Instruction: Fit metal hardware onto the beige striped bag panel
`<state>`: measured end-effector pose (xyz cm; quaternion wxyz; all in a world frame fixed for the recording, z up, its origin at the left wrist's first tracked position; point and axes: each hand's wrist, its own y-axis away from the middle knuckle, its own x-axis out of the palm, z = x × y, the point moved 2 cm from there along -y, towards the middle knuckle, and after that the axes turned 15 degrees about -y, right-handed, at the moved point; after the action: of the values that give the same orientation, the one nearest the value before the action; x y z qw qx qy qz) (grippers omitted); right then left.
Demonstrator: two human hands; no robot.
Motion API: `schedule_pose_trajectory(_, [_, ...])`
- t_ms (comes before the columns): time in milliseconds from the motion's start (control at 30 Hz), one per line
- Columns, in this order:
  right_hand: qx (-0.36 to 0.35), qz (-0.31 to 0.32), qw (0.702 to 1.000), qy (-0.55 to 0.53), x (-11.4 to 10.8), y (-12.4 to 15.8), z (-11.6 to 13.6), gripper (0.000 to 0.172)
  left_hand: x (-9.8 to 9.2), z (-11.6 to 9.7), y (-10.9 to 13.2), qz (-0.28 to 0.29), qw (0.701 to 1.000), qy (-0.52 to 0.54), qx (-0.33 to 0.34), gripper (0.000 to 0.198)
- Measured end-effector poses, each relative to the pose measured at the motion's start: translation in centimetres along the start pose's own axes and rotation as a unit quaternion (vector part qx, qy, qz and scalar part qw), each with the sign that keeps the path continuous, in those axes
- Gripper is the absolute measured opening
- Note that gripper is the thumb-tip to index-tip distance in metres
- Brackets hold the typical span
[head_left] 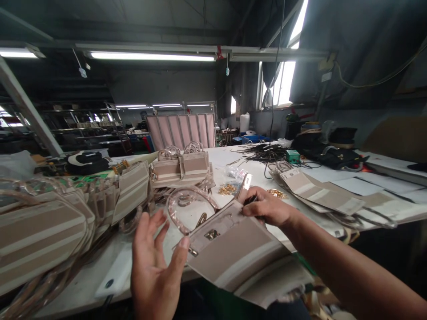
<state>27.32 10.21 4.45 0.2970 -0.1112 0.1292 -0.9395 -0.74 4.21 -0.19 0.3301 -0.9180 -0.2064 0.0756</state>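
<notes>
A beige handbag panel [243, 249] with paler stripes hangs tilted over the table's front edge. My right hand [267, 206] grips its upper right corner, fingers wrapped behind it. A metal clasp plate [212, 234] sits near the panel's top edge. From that edge rises a curved handle [173, 209] wrapped in clear plastic. My left hand [158, 262] is at the panel's left corner, fingers spread and the thumb beside the small metal fitting [192, 251]. Whether the thumb touches the panel I cannot tell.
Several similar bag pieces [40, 226] stand in a row on the left. More bags [180, 166] stand farther back. Gold-coloured metal parts [227, 189] lie in a small pile on the white table [230, 155]. Flat panels [316, 191] are stacked at right, near a green box [292, 156].
</notes>
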Motion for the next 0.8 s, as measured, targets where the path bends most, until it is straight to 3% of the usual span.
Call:
schedule_pose_trajectory(200, [0.042,0.001,0.999,-0.006,0.1,0.5,-1.2,0.03,0.0,1.3,0.9,0.057,0.987,0.051,-0.141,0.104])
schedule_pose_trajectory(333, [0.085,0.021,0.996,-0.033,-0.3,1.5,-2.5,0.03,-0.3,3.0,1.6,0.23,0.918,0.192,-0.261,0.093])
schedule_pose_trajectory(433, [0.125,0.037,0.991,-0.026,-0.7,2.9,-3.6,0.029,-0.5,4.7,3.1,0.353,0.87,0.217,-0.266,0.08])
schedule_pose_trajectory(567, [0.172,0.032,0.985,0.012,-1.4,4.6,-4.3,0.034,0.7,6.3,7.1,0.474,0.824,0.163,-0.263,0.058])
schedule_pose_trajectory(667, [0.218,0.041,0.973,0.055,-1.9,5.0,-4.9,0.034,2.5,7.2,11.1,0.467,0.813,0.149,-0.314,0.051])
schedule_pose_trajectory(800, [0.286,0.05,0.951,0.102,-3.1,3.5,-7.2,0.034,4.7,9.2,15.5,0.367,0.782,0.222,-0.453,0.052])
